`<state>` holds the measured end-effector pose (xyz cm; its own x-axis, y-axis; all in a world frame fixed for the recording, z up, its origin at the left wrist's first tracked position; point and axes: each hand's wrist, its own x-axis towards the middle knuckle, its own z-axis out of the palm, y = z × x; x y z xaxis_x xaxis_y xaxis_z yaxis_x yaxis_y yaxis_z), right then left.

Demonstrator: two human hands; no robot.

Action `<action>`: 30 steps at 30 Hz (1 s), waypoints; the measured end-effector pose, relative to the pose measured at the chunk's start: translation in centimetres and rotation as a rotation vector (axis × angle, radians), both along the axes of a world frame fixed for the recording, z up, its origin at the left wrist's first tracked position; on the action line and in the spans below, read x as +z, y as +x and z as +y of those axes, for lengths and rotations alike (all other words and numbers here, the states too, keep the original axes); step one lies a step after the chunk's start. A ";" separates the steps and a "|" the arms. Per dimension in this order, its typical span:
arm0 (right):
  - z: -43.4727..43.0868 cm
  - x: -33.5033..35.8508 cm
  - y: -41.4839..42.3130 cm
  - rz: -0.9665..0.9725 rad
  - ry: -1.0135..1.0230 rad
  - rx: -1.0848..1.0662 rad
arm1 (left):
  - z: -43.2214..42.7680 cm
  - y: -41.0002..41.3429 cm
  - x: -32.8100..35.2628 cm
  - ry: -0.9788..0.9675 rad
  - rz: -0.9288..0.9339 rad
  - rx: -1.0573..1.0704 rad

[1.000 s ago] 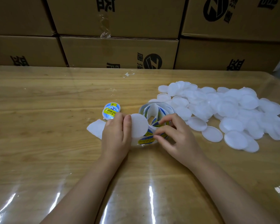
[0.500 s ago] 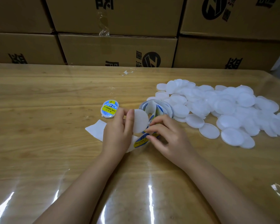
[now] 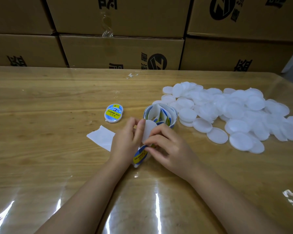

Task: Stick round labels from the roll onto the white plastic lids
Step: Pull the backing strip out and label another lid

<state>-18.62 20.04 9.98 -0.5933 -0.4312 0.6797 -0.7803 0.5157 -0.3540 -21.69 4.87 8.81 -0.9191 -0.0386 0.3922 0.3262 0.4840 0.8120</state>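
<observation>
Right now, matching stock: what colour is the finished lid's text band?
Yellow, on the labelled lid; head view.

Warehouse packing station: stacked cartons (image 3: pixel 120 53), wooden table (image 3: pixel 41 102).

The single head view looks forward and down from above the near edge of the counter (image 3: pixel 41 98), close over it, facing the stacked cardboard boxes (image 3: pixel 122 51) behind its far edge.

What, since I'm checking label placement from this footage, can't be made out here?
Head view:
- Whether a label is peeled free: the right hand covers the label strip where it pinches.
- Hidden face of the held lid: turned toward the left hand gripping it.
- Fine print on the labelled lids: too small.
- Lid pile count: overlapping, cut by the right edge.
</observation>
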 end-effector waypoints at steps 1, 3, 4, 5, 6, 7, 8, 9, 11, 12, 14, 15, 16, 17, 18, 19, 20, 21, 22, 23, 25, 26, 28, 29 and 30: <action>0.0 0.0 0.0 0.007 0.018 0.011 | 0.0 0.0 0.0 0.008 -0.010 -0.006; -0.1 0.0 0.1 0.019 0.061 0.038 | -0.1 0.0 -0.1 0.024 -0.034 -0.015; -0.1 -0.1 0.2 0.025 0.086 0.044 | -0.1 0.0 -0.1 0.022 -0.043 -0.013; -0.2 -0.1 0.3 0.029 0.111 0.044 | -0.1 0.0 -0.2 0.010 -0.049 -0.007; -0.2 -0.1 0.4 0.030 0.131 0.044 | -0.1 -0.1 -0.2 -0.011 -0.050 0.004; -0.2 -0.1 0.4 0.031 0.146 0.044 | -0.1 -0.2 -0.2 -0.035 -0.050 0.017; -0.2 -0.1 0.5 0.036 0.155 0.043 | -0.1 -0.2 -0.3 -0.057 -0.054 0.029; -0.2 -0.1 0.5 0.046 0.155 0.042 | 0.0 -0.2 -0.3 -0.073 -0.058 0.037; -0.1 0.0 0.5 0.068 0.124 0.037 | 0.0 -0.2 -0.3 -0.079 -0.061 0.047; -0.1 0.0 0.5 0.073 0.099 0.032 | -0.1 -0.3 -0.4 -0.066 -0.062 0.053; 0.0 -0.1 0.5 0.076 0.048 0.016 | -0.2 -0.4 -0.4 -0.027 -0.068 0.068; 0.0 -0.1 0.4 0.072 0.020 0.007 | -0.2 -0.5 -0.3 -0.013 -0.070 0.074; 0.0 -0.1 0.4 0.066 -0.013 -0.002 | -0.2 -0.5 -0.2 -0.002 -0.073 0.079; 0.0 -0.1 0.4 0.062 -0.050 -0.010 | -0.2 -0.6 -0.2 0.009 -0.079 0.084; 0.0 -0.1 0.3 0.064 -0.091 -0.018 | -0.3 -0.6 -0.1 0.018 -0.084 0.091; -0.1 -0.1 0.3 0.068 -0.139 -0.026 | -0.3 -0.6 -0.1 0.029 -0.086 0.098; -0.2 -0.1 0.3 0.066 -0.198 -0.035 | -0.4 -0.7 -0.1 0.043 -0.085 0.104; -0.3 0.0 0.3 0.057 -0.263 -0.042 | -0.5 -0.7 -0.1 0.064 -0.083 0.108; -0.4 0.1 0.3 0.045 -0.328 -0.050 | -0.5 -0.7 0.0 0.086 -0.082 0.113; -0.4 0.2 0.2 0.031 -0.390 -0.062 | -0.5 -0.7 0.0 0.104 -0.081 0.116; -0.1 0.5 0.2 -0.018 -0.530 -0.100 | -0.5 -0.7 0.1 0.143 -0.090 0.103; 0.1 0.6 0.1 -0.063 -0.617 -0.127 | -0.5 -0.6 0.2 0.181 -0.100 0.084; 0.4 0.9 0.0 -0.184 -0.797 -0.202 | -0.5 -0.5 0.4 0.283 -0.123 0.038; 0.5 1.0 -0.1 -0.244 -0.864 -0.241 | -0.5 -0.4 0.6 0.333 -0.135 0.011; 0.7 1.0 -0.2 -0.292 -0.908 -0.276 | -0.5 -0.2 0.7 0.372 -0.141 -0.020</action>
